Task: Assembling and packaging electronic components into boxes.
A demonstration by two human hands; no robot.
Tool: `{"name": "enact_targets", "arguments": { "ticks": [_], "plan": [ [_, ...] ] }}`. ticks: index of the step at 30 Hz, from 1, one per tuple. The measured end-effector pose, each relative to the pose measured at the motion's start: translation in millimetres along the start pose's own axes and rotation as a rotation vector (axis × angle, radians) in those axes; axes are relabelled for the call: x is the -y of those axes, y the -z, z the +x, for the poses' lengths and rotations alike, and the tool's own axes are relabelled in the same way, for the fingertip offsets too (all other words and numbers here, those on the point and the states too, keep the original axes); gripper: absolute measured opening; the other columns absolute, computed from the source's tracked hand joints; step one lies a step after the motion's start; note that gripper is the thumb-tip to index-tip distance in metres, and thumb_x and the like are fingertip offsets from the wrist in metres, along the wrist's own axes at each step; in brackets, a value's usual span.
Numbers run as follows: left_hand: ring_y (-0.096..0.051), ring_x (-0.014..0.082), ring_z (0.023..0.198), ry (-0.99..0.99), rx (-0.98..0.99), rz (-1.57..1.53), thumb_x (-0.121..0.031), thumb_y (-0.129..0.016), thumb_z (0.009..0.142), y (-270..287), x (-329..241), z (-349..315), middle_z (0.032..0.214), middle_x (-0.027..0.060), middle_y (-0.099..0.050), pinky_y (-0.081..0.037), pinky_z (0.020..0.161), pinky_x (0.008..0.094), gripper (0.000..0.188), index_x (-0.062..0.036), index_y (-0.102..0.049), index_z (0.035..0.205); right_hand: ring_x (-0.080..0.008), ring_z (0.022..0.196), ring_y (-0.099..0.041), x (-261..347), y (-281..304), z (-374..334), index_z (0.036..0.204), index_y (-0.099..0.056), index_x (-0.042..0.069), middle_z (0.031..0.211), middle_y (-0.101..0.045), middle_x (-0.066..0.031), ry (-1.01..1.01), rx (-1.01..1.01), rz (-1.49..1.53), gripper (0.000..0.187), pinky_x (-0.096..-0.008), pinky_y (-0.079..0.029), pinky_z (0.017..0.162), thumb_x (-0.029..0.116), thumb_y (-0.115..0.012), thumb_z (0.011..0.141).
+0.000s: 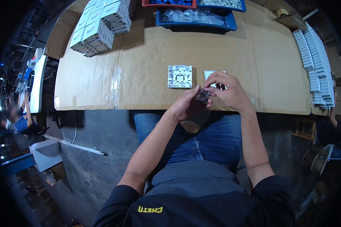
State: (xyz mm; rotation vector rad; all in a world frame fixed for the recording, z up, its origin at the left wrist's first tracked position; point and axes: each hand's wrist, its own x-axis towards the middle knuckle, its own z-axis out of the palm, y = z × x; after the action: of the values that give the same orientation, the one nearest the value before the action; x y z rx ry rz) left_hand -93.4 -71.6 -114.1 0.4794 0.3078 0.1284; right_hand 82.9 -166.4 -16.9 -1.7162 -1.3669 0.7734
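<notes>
My left hand (185,104) is closed around a small clear plastic piece (203,95) just above the near edge of the table. My right hand (232,92) pinches at the upper side of the same piece, so both hands touch it. Its exact kind is too small to make out. A square white plastic housing (180,85) with a round middle and clear parts along its far side lies a little beyond my left hand. Partly hidden behind my right fingers is a second flat white piece (208,74).
Cardboard covers the table (147,53). Stacked white boxes (98,32) stand at the far left, rows of white pieces (313,62) at the right. Farther back are a blue bin (195,27) of clear bags and a red bin (168,5) of blue parts. Another person (22,117) sits far left.
</notes>
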Motion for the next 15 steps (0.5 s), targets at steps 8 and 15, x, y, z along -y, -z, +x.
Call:
{"name": "enact_targets", "arguments": {
  "ticks": [8,15],
  "plan": [
    [-0.072,0.0236,0.106,-0.002,0.009,-0.042,-0.045,-0.056,0.107,-4,-1,-3,0.113,0.0114,-0.072,-0.059,0.094,0.0391,0.047,-0.0021,-0.064,0.125,-0.0230,0.095,-0.066,-1,-1,0,0.096,-0.073,0.001,0.104,-0.068,-0.0074,0.079,0.091,-0.037,0.009,-0.0343,-0.052,0.085,0.001,-0.075,0.088],
    [-0.073,0.0226,0.101,-0.008,-0.102,0.164,-0.053,-0.050,0.108,-6,2,1,0.111,0.0110,-0.073,-0.059,0.095,0.0406,0.053,-0.0042,-0.064,0.124,-0.0285,0.093,-0.067,8,14,0,0.101,-0.074,0.002,0.108,-0.068,-0.0097,-0.021,0.282,-0.257,0.020,-0.0391,-0.053,0.088,0.020,-0.074,0.092]
  ]
}}
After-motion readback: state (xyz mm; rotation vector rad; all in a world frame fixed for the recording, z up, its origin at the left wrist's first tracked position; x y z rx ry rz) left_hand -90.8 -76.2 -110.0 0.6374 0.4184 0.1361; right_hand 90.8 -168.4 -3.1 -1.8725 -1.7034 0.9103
